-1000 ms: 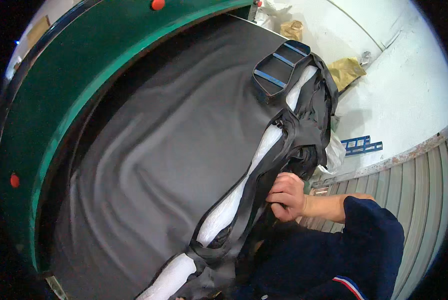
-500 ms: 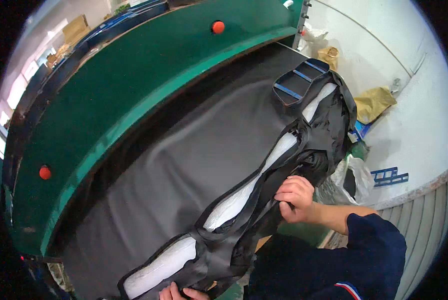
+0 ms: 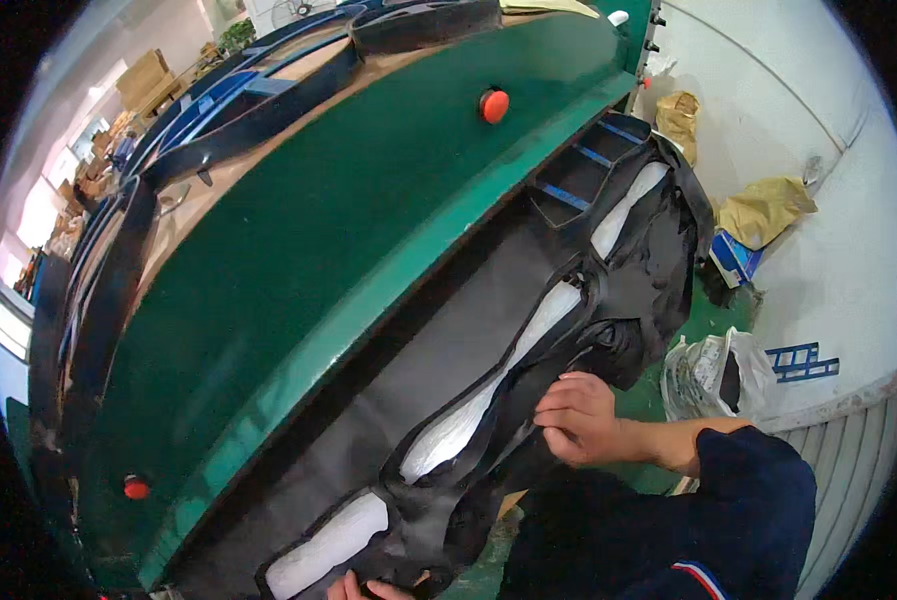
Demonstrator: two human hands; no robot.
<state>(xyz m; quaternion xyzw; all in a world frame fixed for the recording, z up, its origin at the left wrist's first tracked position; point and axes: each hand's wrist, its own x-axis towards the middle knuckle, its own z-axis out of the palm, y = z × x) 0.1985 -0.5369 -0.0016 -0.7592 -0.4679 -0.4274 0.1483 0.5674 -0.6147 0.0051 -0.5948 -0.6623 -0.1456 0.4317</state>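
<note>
A black sheet (image 3: 408,350) of smooth, leather-like material lies in front of me, with long shaped cut-outs along its near side. White board (image 3: 458,435) shows through these holes. My right hand (image 3: 580,418) has its fingers curled closed on the loose, crumpled near edge of the sheet. At the lower edge of the picture, my left hand (image 3: 363,588) shows only fingertips and thumb, pinched at the sheet's near edge; the rest is out of frame. Toward the far end, a dark cutting die (image 3: 583,168) with blue crossbars lies on the sheet, close to the green beam.
A green machine beam (image 3: 368,240) with red buttons (image 3: 494,106) spans the sheet's far side. More dies (image 3: 258,85) sit on top of it. To the right are a white sack (image 3: 713,375), a blue ladder-shaped frame (image 3: 803,362) and yellow bags (image 3: 765,212) by the wall.
The green beam appears nearer and covers more of the sheet, reaching the die. More of the beam's top shows. Both hands keep their hold on the sheet, shifting only slightly.
</note>
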